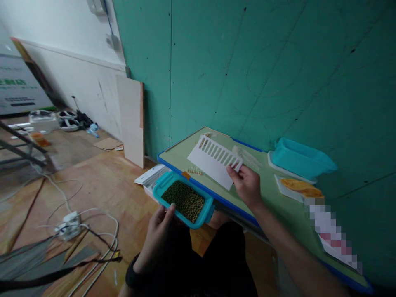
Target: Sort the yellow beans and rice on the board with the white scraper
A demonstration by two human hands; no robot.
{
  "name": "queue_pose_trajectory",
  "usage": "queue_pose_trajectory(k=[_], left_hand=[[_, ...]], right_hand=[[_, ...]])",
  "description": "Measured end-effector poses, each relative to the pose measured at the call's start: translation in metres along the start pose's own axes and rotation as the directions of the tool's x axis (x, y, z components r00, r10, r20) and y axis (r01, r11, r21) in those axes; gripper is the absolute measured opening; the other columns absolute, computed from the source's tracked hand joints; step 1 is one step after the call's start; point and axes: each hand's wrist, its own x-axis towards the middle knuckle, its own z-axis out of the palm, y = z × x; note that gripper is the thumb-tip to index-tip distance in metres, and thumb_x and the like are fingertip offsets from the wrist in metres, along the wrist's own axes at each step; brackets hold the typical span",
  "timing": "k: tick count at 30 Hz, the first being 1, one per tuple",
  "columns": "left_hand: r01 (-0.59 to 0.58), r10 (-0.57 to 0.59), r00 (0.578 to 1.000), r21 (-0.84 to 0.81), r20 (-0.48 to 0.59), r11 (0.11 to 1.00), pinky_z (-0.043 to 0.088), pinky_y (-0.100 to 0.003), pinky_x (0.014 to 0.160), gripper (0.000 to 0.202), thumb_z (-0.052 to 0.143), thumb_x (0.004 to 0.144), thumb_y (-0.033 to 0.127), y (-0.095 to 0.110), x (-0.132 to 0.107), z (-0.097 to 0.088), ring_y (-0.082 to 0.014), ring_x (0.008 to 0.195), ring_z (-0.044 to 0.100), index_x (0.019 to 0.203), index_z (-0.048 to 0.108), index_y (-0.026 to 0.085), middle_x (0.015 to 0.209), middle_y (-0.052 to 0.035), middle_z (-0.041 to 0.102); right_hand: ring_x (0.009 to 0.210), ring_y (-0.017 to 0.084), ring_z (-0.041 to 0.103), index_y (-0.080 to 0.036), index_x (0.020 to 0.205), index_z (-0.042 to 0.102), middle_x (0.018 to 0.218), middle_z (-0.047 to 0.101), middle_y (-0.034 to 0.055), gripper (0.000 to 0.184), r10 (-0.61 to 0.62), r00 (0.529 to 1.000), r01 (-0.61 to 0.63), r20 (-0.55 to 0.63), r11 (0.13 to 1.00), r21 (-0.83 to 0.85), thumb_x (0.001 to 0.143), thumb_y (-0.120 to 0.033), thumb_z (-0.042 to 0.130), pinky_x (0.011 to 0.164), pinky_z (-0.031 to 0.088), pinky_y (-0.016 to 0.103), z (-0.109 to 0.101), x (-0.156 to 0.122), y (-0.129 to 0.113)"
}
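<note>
My left hand (158, 229) grips the near edge of a turquoise plastic container (194, 225), thumb over the rim. Dark green beans (177, 193) fill its left part and pale yellow beans (194, 207) its right, all below the table's front edge. Over the table, my right hand (248, 186) pinches the right end of a white slotted scraper-like sheet (210, 168); a row of slots runs along its far side. Pale beans (194, 170) lie on the green tabletop (272, 206) beside the sheet, with a few more beyond its far left corner.
A second turquoise container (305, 159) stands at the table's back right. Nearer are an orange-yellow item on a white tray (292, 189) and a blurred-out packet (332, 235). A green wall (247, 74) borders the table. Cables and a power strip (69, 225) lie on the floor at left.
</note>
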Motion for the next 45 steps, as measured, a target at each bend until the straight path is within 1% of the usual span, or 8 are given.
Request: queue_pose_trajectory(k=[3,7,11,19,27,35,40,45], left_hand=[[-0.039,0.037,0.999,0.044,0.027,0.998,0.056,-0.031,0.06,0.039,0.075,0.08,0.054,0.002,0.002,0.002,-0.0193,0.06,0.066,0.088,0.067,0.017,0.068,-0.0015,0.069],[-0.056,0.055,0.998,0.083,0.012,0.995,0.055,-0.03,0.057,0.04,0.075,0.079,0.056,0.008,0.002,0.006,-0.0189,0.057,0.065,0.079,0.063,0.018,0.063,-0.0009,0.067],[-0.053,0.053,0.999,0.071,0.011,0.996,0.054,-0.029,0.057,0.039,0.074,0.079,0.055,0.007,0.001,0.006,-0.0181,0.056,0.065,0.082,0.063,0.018,0.063,0.0,0.066],[-0.05,0.048,0.998,0.052,0.029,0.997,0.052,-0.028,0.056,0.038,0.073,0.081,0.054,0.005,0.0,0.003,-0.0169,0.056,0.064,0.08,0.063,0.018,0.064,0.0002,0.067],[-0.056,0.056,0.998,0.065,0.012,0.996,0.053,-0.029,0.056,0.039,0.075,0.079,0.055,0.012,0.0,0.005,-0.0177,0.056,0.064,0.08,0.064,0.018,0.064,-0.0002,0.067],[-0.033,0.032,0.999,0.121,0.012,0.992,0.051,-0.028,0.052,0.044,0.077,0.074,0.059,0.025,0.005,0.007,-0.0178,0.052,0.063,0.073,0.062,0.018,0.057,-0.0015,0.066],[-0.04,0.037,0.999,0.098,0.03,0.994,0.053,-0.028,0.053,0.042,0.078,0.074,0.057,0.03,0.005,0.009,-0.0181,0.053,0.064,0.071,0.062,0.018,0.057,-0.0013,0.066],[-0.043,0.041,0.999,0.077,0.024,0.996,0.054,-0.03,0.053,0.041,0.078,0.074,0.057,0.029,0.005,0.009,-0.0189,0.053,0.064,0.073,0.063,0.018,0.058,-0.0012,0.066]], right_hand=[[0.07,0.019,0.07,-0.015,0.092,0.072,0.075,0.075,0.0044,0.031,-0.011,1.0,0.01,-0.028,0.999,-0.04,0.09,-0.046,0.065,0.065,0.052,0.026,-0.003,-0.023,-0.002],[0.072,0.02,0.072,-0.016,0.091,0.072,0.08,0.077,0.0064,0.027,-0.048,0.998,0.044,-0.033,0.993,-0.111,0.091,-0.042,0.065,0.066,0.053,0.026,0.001,-0.034,-0.003],[0.068,0.02,0.072,-0.017,0.088,0.072,0.078,0.077,0.0067,0.026,-0.064,0.998,0.062,-0.012,0.986,-0.157,0.092,-0.041,0.063,0.064,0.052,0.025,0.006,-0.033,-0.003],[0.067,0.022,0.072,-0.018,0.086,0.072,0.077,0.077,0.0085,0.032,-0.039,0.999,0.04,0.01,0.978,-0.204,0.092,-0.047,0.061,0.061,0.052,0.026,0.01,-0.032,-0.007],[0.071,0.023,0.073,-0.018,0.089,0.073,0.083,0.078,0.0089,0.031,-0.041,0.998,0.049,0.05,0.984,-0.173,0.093,-0.047,0.061,0.064,0.053,0.028,0.013,-0.03,-0.008],[0.072,0.023,0.073,-0.018,0.09,0.073,0.083,0.078,0.0086,0.03,-0.046,0.997,0.058,0.065,0.981,-0.184,0.093,-0.046,0.062,0.065,0.053,0.028,0.014,-0.03,-0.004],[0.076,0.024,0.074,-0.019,0.091,0.073,0.086,0.079,0.0079,0.029,-0.042,0.995,0.056,0.085,0.984,-0.168,0.093,-0.045,0.061,0.066,0.053,0.028,0.013,-0.03,-0.005],[0.072,0.022,0.073,-0.02,0.089,0.074,0.082,0.078,0.0069,0.029,-0.056,0.992,0.077,0.117,0.98,-0.181,0.093,-0.045,0.061,0.064,0.053,0.028,0.012,-0.034,-0.008]])
